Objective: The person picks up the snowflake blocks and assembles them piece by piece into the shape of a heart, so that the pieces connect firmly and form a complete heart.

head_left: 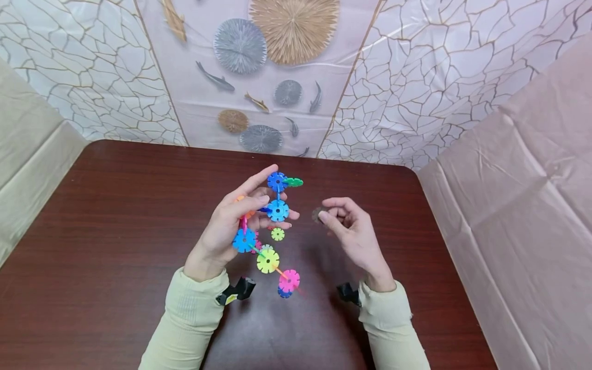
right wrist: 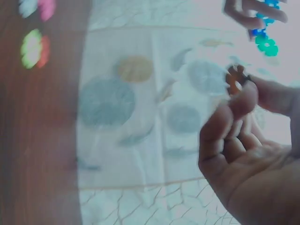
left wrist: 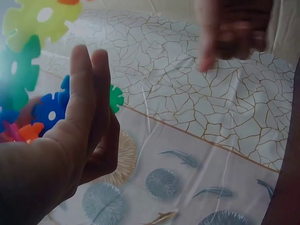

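Observation:
My left hand holds a chain of interlocked, notched plastic snowflake discs, its thumb laid across the upper part. Two blue discs and a green disc are at the top end. Lower down run a blue disc, a yellow disc and a pink disc. The left wrist view shows a teal disc close to the camera. To the right of the chain, my right hand pinches a brown snowflake disc between thumb and index finger, apart from the chain.
Behind and partly hidden by the chain, a few loose discs, one yellow-green, lie on the dark wooden table. Patterned sheeting stands at the table's back edge, with plain fabric walls on both sides.

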A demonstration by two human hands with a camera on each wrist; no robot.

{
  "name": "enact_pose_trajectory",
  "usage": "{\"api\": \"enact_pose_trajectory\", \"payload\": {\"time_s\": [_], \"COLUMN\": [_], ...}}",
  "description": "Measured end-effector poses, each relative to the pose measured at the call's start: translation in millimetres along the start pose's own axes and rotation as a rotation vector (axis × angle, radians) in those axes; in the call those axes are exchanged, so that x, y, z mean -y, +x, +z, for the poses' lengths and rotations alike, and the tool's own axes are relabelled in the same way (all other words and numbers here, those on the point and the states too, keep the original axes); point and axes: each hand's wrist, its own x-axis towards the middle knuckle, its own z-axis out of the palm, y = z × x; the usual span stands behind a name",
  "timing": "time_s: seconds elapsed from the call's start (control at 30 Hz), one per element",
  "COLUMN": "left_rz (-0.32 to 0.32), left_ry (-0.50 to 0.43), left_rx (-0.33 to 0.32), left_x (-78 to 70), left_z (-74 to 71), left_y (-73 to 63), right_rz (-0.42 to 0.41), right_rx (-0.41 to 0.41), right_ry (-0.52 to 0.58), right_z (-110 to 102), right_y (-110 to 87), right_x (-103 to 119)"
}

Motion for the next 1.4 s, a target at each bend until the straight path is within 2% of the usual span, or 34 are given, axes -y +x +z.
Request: {"api": "enact_pose_trajectory", "payload": {"time_s": [0.13,0.33,0.47,0.7,1.13,1.23,1.4], "left_rz": [-0.011,-0.035,-0.052,-0.051,-0.069,-0.067,-0.107], "left_ry": [0.01,0.035,0.055,0.07,0.108,0.125,0.137], "left_rx": [0.022,0.057,0.076,0.075,0.078,0.075,0.076], "left_x": [1.2,2.8,4.0,4.5,5.0,5.3,7.3], "left_z": [-0.8,-2.9,-3.3,-3.5,-1.2,-0.6,0.1], "left_y": [-0.1,0.0,-1.0,-1.3,0.5,1.2,2.2], "right_rz": [-0.072,-0.141,-0.181,-0.226,-0.226,-0.225,-0.226], "right_rx": [-0.064,-0.083,-0.07,-0.071,-0.055,-0.057,-0.049], "right_ry": [0.198,0.319,0.325,0.289,0.222,0.233,0.279], "right_z": [4,10,12,14,12,13,12], "right_y": [3.1,4.3,3.9,4.3,2.7,2.5,1.0], "right_x": [14,28,34,36,35,35,36]}}
